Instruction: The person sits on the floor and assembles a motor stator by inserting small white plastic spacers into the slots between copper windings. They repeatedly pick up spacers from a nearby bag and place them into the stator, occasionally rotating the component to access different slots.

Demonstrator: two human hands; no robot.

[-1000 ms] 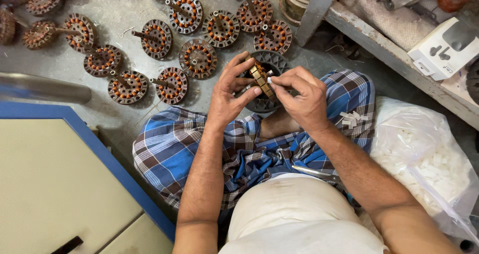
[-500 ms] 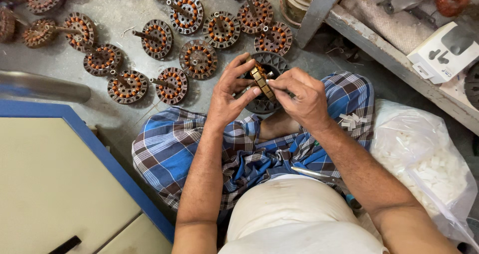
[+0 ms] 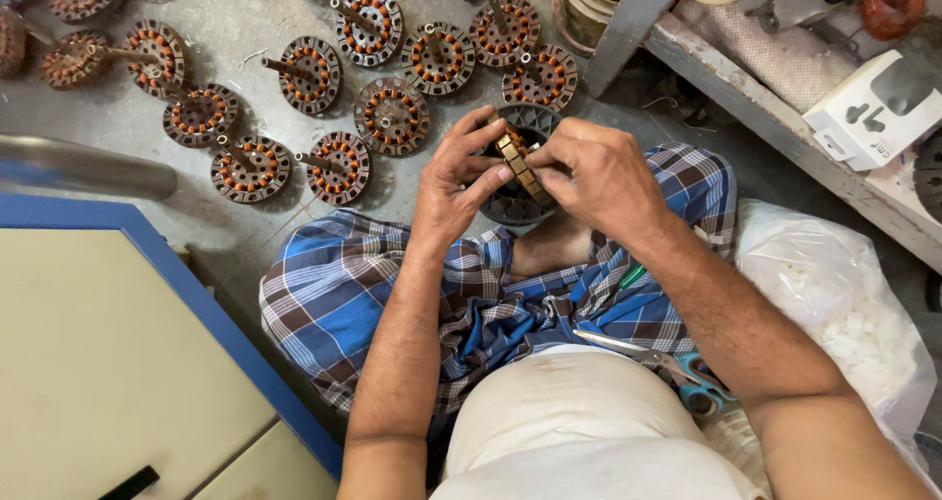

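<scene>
Above the lap, left hand (image 3: 456, 181) and right hand (image 3: 599, 171) both pinch a small brown stator segment (image 3: 517, 157) over the dark stator core (image 3: 520, 201); it looks stiff, light, best gripped by its edges.

Wound stators (image 3: 393, 115) on grey floor (image 3: 218, 29), scissors (image 3: 663, 363) on checked cloth (image 3: 324, 289), plastic bag (image 3: 844, 304), white box (image 3: 871, 107)

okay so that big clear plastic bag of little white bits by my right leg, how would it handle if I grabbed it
The clear plastic bag of small white pieces would probably sag and shift, since its film looks thin and wrinkled. It looks bulky yet likely light. Its loose contents might spill if the bag tips.
</scene>
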